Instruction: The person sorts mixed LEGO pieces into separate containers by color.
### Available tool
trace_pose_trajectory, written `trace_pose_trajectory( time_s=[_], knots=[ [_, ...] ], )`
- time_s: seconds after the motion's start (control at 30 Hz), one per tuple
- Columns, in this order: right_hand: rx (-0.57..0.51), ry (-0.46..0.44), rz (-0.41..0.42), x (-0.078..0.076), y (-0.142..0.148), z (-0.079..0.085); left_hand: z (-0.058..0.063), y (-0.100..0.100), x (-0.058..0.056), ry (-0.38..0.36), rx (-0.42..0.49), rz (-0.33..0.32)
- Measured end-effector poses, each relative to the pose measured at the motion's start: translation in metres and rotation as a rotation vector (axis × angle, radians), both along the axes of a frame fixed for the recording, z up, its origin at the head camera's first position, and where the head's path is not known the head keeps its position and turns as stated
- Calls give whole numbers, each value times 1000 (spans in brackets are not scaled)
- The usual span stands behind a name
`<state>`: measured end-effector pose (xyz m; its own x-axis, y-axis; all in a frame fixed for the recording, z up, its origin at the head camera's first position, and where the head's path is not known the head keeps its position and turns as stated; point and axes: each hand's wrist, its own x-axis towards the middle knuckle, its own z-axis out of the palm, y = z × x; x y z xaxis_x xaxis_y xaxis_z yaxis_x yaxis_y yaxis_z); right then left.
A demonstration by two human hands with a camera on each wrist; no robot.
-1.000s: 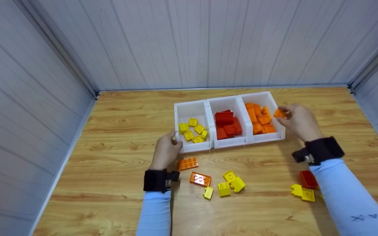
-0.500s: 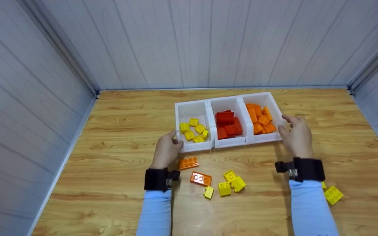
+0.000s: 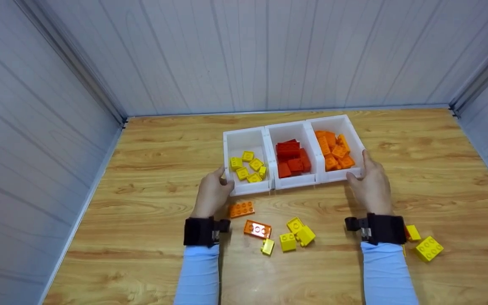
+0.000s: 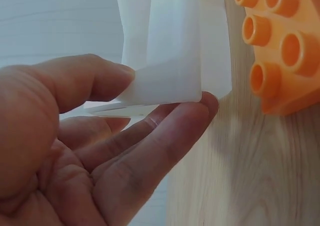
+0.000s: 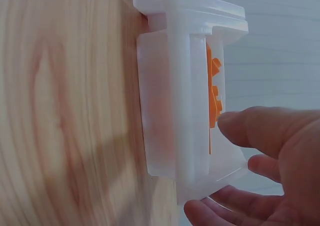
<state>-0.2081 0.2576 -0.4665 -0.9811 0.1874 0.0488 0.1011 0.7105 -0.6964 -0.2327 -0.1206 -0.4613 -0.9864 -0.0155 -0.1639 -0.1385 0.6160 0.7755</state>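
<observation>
Three white plastic bins stand joined in a slanting row in the head view. Yellow toy bricks [image 3: 242, 173] lie in the left bin [image 3: 250, 186], red ones [image 3: 288, 149] in the middle bin [image 3: 297, 181] and orange ones [image 3: 331, 148] in the right bin [image 3: 340, 176]. My left hand [image 3: 212, 192] pinches the left bin's front left corner, thumb on one side of the wall and fingers [image 4: 165, 141] on the other. At the opposite end, my right hand [image 3: 373, 186] holds the right bin's front right corner, its thumb [image 5: 245, 128] over the front and fingers along the outer side.
Two orange bricks [image 3: 242, 209] [image 3: 257, 228] lie before the left bin. Several loose yellow bricks [image 3: 287, 242] are on the wooden table [image 3: 142, 237]. More yellow bricks [image 3: 429, 248] lie beside the right forearm, which partly hides some. Pale panel walls [image 3: 286, 55] enclose the table.
My right hand has let go of an orange brick at the right bin and moved down and left onto that bin's front corner. The left hand has kept its place on the left bin.
</observation>
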Motion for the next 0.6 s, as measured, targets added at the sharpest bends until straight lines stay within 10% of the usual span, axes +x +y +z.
trace_pose_trajectory(
  time_s=[0.33,0.6],
  knots=[
    [-25,-20,17,1,5,3,10,-4,15,-97,-120,-29],
    [-53,-43,28,2,7,4,11,-3,42,-57,-263,-192]
  ],
)
